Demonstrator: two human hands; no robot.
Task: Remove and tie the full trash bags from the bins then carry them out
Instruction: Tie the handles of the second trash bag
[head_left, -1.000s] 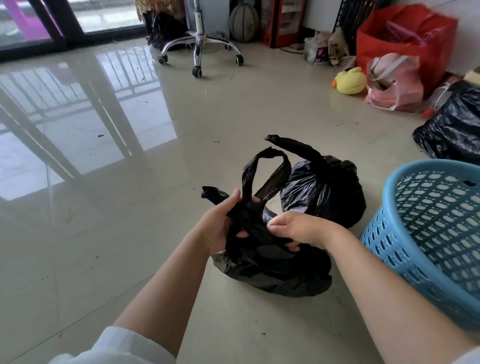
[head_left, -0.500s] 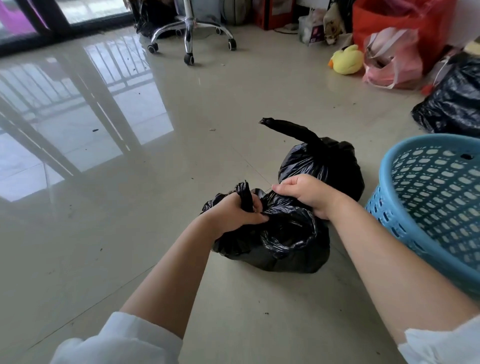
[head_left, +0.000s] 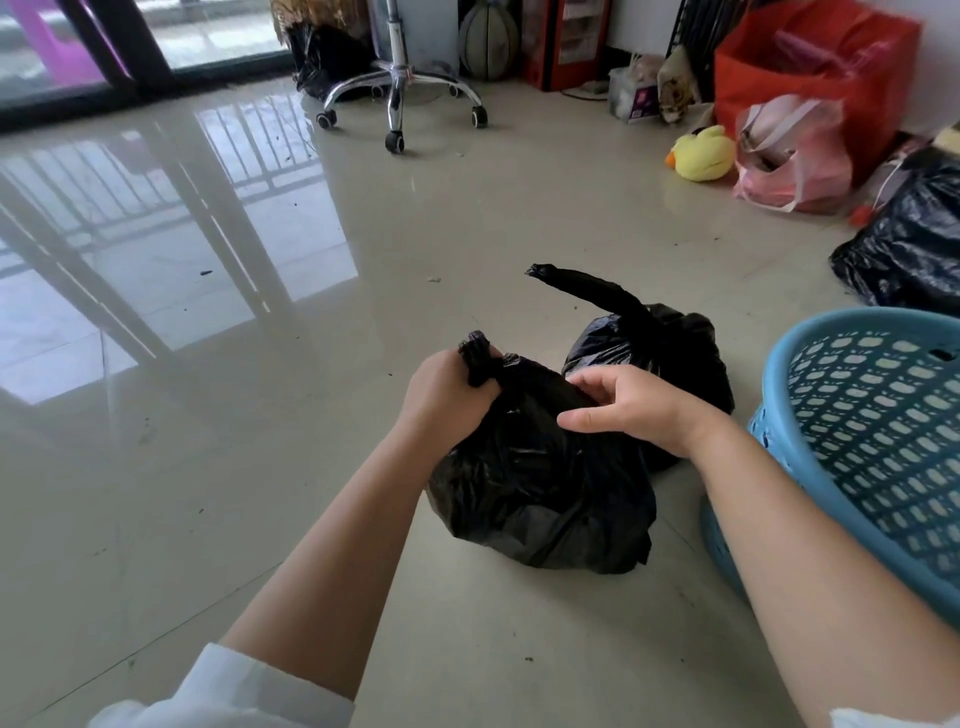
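While the near trash bag (head_left: 540, 499) sits on the floor (head_left: 260, 467) in front of the person, the tying step is in hand: the left hand (head_left: 449, 395) has its grip clenched around a gathered, twisted tail of black plastic that pokes up above the fist, and the right hand (head_left: 631, 410) hovers over the top of the bag with its grip released, fingers spread and loosely bent, holding nothing. Whether a knot is already cinched under the left fist cannot be told, since the hand covers that spot. Just behind and touching it lies a second black bag (head_left: 660, 348), whose neck stands up in a stiff twisted tail, so that one looks tied. The blue bin (head_left: 852, 431), a perforated basket, stands just beside both bags on the right and appears to be without its liner. By my judgement the next move calls for the right hand to take the other loose end or the neck and pull against the left to snug the knot, keeping the thin plastic from tearing. After that, both bags want lifting by their necks and carrying out.
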